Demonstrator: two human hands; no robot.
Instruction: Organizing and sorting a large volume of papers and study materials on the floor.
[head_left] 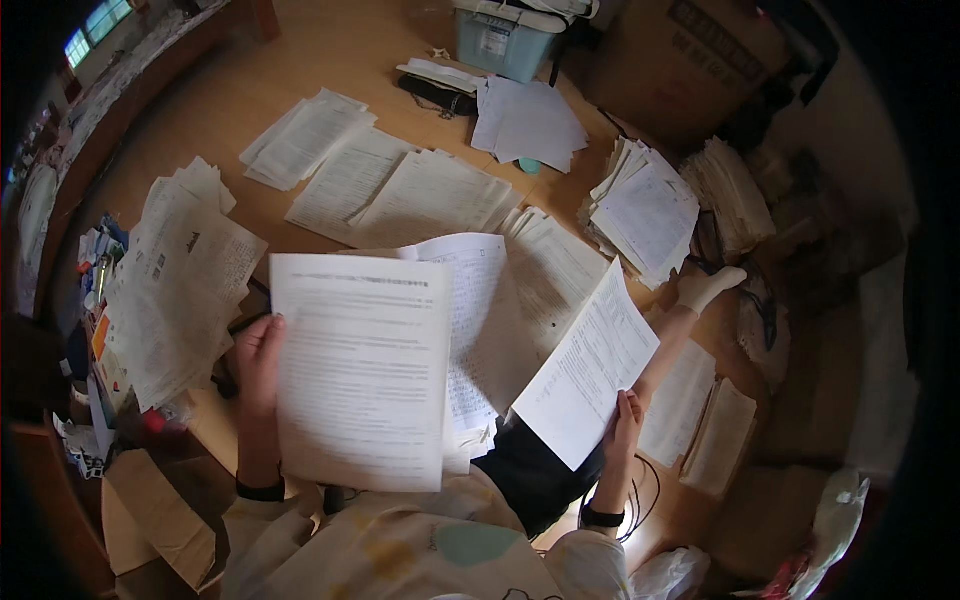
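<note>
My left hand (260, 352) is closed on the left edge of a printed sheet of paper (360, 375), held upright before my body. My right hand (624, 420) pinches the lower right edge of another printed sheet (590, 370), which tilts up to the right. Between the two, a handwritten sheet (475, 330) stands partly behind the left one. A pile of papers (548, 270) lies just beyond on the floor. Whether my left hand holds more than one sheet is hidden.
Stacks of paper (185, 290) lie left, with more sheets (345, 185) ahead and a pile (650, 215) at right. A blue plastic bin (505, 42) and a large cardboard box (680, 65) stand at the back. My outstretched foot (712, 287) is near the right pile. Cardboard (160, 515) lies lower left.
</note>
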